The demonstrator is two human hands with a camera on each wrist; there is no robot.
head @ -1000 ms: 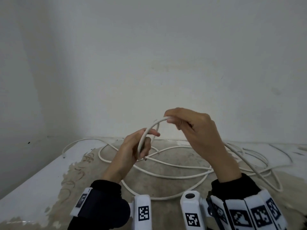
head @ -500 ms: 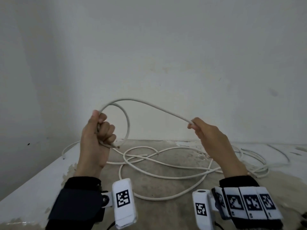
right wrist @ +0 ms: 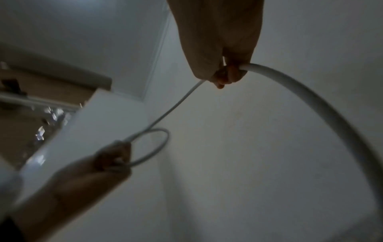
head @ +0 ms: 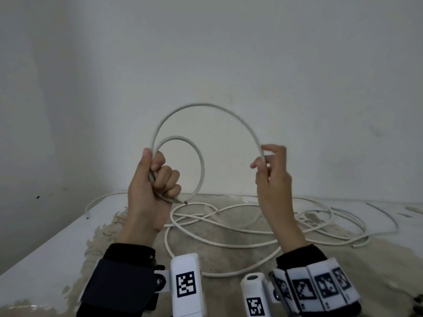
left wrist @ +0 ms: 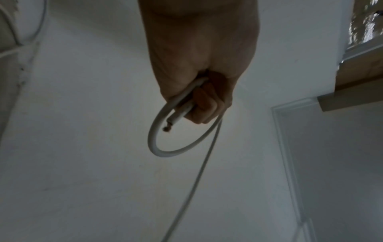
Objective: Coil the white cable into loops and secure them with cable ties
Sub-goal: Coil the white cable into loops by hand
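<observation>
White cable (head: 231, 239): the bulk lies in loose, crossing strands on the worn table (head: 45, 255), spread mainly left to right along it. No cable ties can be seen in any view.

Above that slack, two arcs stand upright, their planes roughly facing the head camera. The larger arc rises from the left hand (head: 148, 191), crests above the table and comes down to the right hand (head: 272, 177). The smaller loop hangs just to the right of the left hand, and the cut cable end (head: 185, 202) pokes out below that fist, pointing down and right toward the table.

Left hand: closed in a fist round the gathered strands. Right hand: thumb and fingers pinching the cable, the other fingers loosely spread.

Judgement: the coiling step is in hand and at an early stage, with one loop formed and a second being shaped. The next move calls for bringing the pinched section across to the left fist, matching the first loop's size, then drawing more slack off the table.
</observation>
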